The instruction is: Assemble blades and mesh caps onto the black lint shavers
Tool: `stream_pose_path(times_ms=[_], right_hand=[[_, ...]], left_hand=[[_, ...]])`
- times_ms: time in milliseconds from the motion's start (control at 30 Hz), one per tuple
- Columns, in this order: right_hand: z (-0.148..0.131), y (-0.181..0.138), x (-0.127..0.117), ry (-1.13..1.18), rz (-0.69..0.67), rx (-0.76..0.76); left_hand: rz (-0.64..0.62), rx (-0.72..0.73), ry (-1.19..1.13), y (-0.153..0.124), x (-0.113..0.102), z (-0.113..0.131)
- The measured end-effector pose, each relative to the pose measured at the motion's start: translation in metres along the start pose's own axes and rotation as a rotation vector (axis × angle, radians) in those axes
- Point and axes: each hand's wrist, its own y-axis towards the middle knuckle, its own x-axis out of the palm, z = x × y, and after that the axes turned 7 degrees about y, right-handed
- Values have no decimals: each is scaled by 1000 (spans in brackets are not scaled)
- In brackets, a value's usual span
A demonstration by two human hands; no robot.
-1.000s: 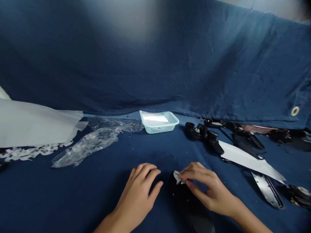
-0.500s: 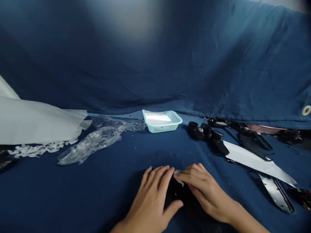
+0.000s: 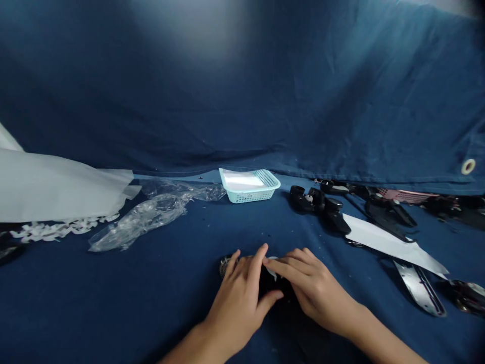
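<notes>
Between my hands lies a dark, black-bodied device; its round metal-mesh end (image 3: 224, 267) shows past the left fingers, and most of the rest is hidden or lost in shadow. My left hand (image 3: 240, 298) is curved over that body from the left, fingers bent across it and thumb pointing right. A small white curved piece (image 3: 272, 273) sits on the dark body between the two hands. My right hand (image 3: 312, 285) is closed from the right, its index fingertip against the white piece. Similar-looking white pieces (image 3: 62, 228) are heaped at the far left.
A light-blue basket (image 3: 252, 195) with white paper inside stands at the back. Crumpled clear plastic (image 3: 151, 215) and a grey-white sheet (image 3: 56, 187) lie left. On the right are black parts (image 3: 322, 205), a white sheet (image 3: 394, 245), a shiny shell (image 3: 420, 288) and a pink basket (image 3: 409, 195).
The mesh end of the dark device has come into view left of my left hand. My left fingers are more bent and spread. Both hands sit slightly further left and higher in view.
</notes>
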Motion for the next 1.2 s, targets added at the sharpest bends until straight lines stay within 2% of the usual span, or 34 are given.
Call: stream_pose_path(times_ms=[367, 600, 767, 1200], right_hand=[[8, -2, 14, 259, 186, 18], [4, -2, 19, 400, 354, 107], [6, -4, 20, 334, 403, 157], [16, 1, 4, 347, 182, 216]], left_hand=[[81, 44, 1, -3, 2, 0], [-60, 87, -7, -1, -6, 0], [-73, 78, -9, -1, -9, -1], [-105, 59, -16, -2, -8, -1]])
